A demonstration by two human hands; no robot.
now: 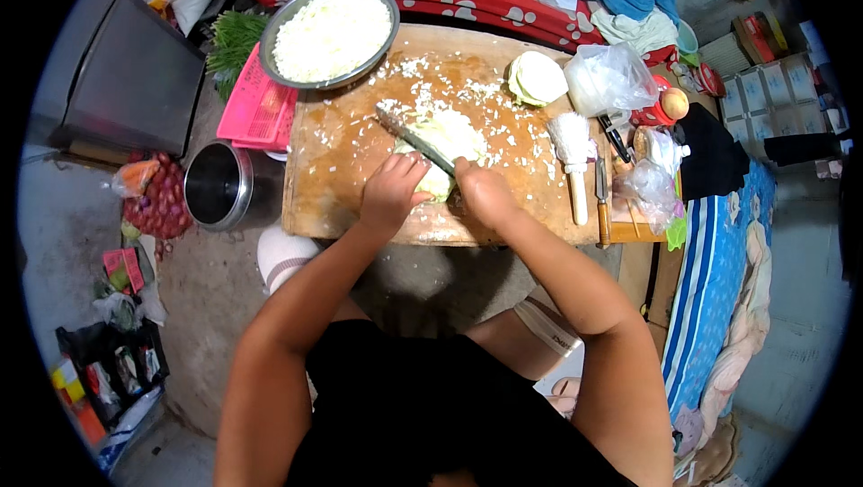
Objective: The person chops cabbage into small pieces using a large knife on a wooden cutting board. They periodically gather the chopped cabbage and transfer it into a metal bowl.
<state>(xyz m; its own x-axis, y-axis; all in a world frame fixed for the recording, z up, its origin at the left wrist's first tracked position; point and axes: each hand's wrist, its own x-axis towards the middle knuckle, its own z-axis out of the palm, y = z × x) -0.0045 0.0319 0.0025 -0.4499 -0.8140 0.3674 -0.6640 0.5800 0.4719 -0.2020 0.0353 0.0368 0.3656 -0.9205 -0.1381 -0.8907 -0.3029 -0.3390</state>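
Note:
A partly cut cabbage [453, 135] rests on the wooden board [337, 183] in front of me. My left hand [394, 193] steadies its near left side, fingers bent against the leaves. In my right hand [484, 191] is the handle of a kitchen knife. The knife's dark blade [414, 138] lies across the cabbage, its tip pointing away to the left. Chopped white bits [421, 92] are scattered around it. At the board's far left stands a metal bowl [268, 54] heaped with chopped cabbage [334, 35]. A cut piece of cabbage [537, 79] sits at the far right.
Along the board's right side lie a white brush [576, 170], a wooden-handled knife [602, 200] and a plastic bag [610, 79]. To the left are a pink basket [249, 109], a metal pot [232, 187], green stalks [236, 45] and a net of onions [155, 200].

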